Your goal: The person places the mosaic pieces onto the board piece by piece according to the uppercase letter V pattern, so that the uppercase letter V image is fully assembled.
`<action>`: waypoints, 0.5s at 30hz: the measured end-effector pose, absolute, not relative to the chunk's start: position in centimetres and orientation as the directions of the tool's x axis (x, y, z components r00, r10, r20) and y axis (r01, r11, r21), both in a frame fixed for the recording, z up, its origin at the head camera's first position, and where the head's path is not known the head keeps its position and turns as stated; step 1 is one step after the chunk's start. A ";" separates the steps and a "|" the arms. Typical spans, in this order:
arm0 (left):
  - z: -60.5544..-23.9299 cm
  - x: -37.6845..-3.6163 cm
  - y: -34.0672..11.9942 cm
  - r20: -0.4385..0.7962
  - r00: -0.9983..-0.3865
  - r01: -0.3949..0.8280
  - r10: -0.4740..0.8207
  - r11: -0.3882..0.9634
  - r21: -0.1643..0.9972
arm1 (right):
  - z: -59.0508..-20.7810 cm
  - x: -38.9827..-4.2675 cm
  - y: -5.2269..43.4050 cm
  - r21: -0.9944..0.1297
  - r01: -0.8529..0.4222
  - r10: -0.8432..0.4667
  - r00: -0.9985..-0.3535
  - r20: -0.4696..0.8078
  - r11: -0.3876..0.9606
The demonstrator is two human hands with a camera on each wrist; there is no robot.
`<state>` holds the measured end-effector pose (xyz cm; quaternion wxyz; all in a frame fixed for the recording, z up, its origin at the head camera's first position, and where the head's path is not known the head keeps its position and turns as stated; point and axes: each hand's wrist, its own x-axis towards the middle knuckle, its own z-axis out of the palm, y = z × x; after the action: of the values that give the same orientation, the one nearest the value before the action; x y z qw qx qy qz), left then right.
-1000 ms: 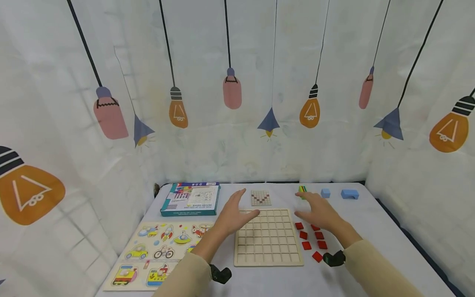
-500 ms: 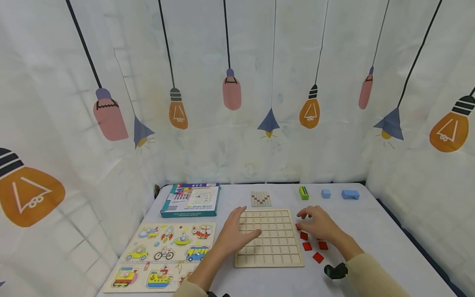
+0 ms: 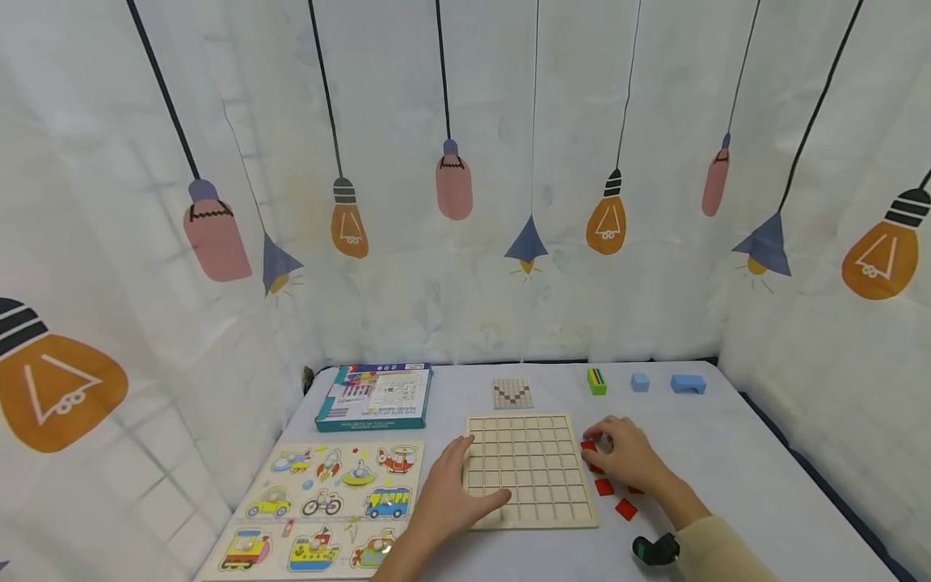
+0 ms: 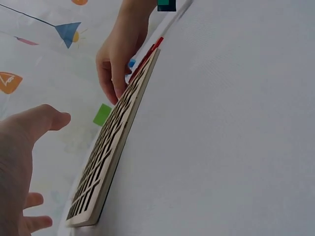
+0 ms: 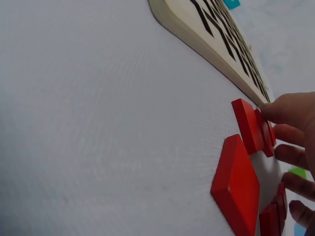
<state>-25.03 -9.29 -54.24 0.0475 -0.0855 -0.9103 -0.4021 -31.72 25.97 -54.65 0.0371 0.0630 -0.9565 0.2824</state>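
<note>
In the head view, my left hand (image 3: 452, 495) is beside the left edge of a wooden grid board (image 3: 534, 517), fingers spread and thumb over the frame. Nothing is in it. My right hand (image 3: 627, 457) is at the board's right side, thumb and fingertips around a small red square tile (image 3: 587, 445). Several more red tiles (image 3: 625, 508) lie close under and beside that hand, partly hidden by it. The right wrist view has the thumb at the tile nearest the board's edge, with a larger-looking red tile (image 5: 238, 184) in front.
Behind the board lies a small pattern card (image 3: 512, 394). A green striped block (image 3: 596, 381), a blue cube (image 3: 640, 382) and a blue arch block (image 3: 688, 384) stand at the back right. A picture puzzle board (image 3: 298, 509) and a flat box (image 3: 374, 396) lie left.
My right hand has come down and toward me from near the striped block to the red tiles, its fingers closing in. My left hand has moved slightly toward me along the board.
</note>
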 end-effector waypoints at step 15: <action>-55.9 -23.6 -9.8 0.177 -0.979 0.191 0.097 0.730 0.656 | -55.1 -31.9 25.7 -0.498 -0.178 -0.106 -0.980 0.169 0.849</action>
<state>-23.64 -9.80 -55.89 0.0654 -0.0777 -0.9277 -0.3593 -31.86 25.75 -55.08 0.0678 0.0740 -0.9590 0.2649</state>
